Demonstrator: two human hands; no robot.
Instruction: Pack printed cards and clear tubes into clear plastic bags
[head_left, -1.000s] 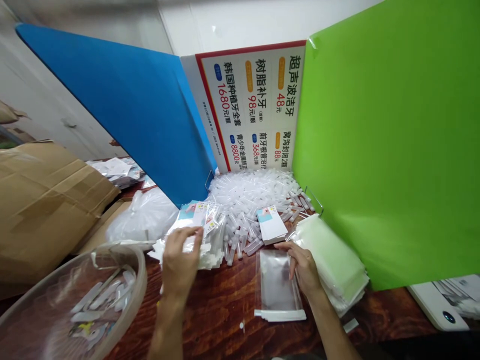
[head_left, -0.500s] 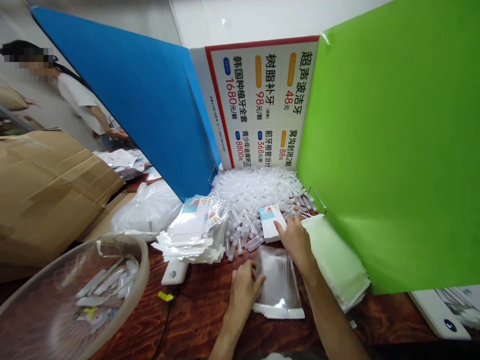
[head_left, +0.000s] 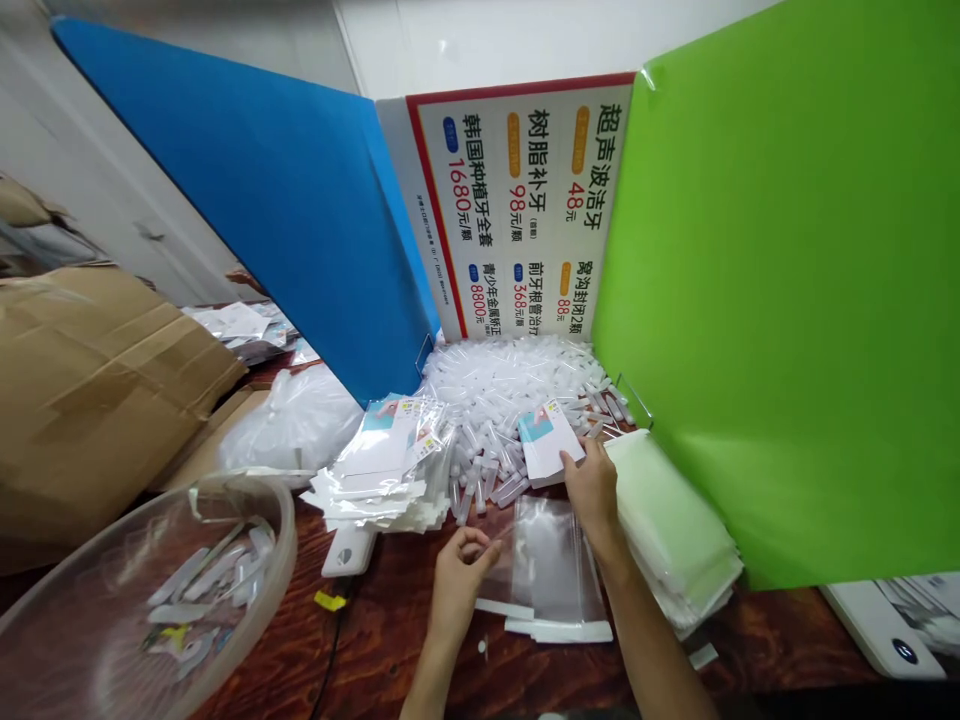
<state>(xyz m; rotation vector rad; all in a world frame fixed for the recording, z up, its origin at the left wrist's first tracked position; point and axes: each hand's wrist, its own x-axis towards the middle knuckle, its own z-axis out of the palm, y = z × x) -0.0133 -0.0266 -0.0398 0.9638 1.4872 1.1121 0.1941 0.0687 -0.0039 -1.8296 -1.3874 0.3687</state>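
I'm seeing a blue panel point(head_left: 285, 220) standing on the left w/ a green panel point(head_left: 787, 280) opposite, and a printed price board point(head_left: 517, 210) closing the back btwn them. A heap of clear plastic tubes point(head_left: 510, 385) is lying at its foot. A cardboard box point(head_left: 90, 390) is sitting far left, a clear round tub point(head_left: 142, 600) in front of it.

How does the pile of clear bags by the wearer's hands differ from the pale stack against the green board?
The clear bags lie flat and thin on the wooden table, see-through, with white strips at the near end; the left hand pulls one aside. The pale stack is far thicker, looks milky, leans slanted beside the green board, and no hand is on it. The right hand lifts a card from the card stack. Both are piles of thin plastic sleeves.
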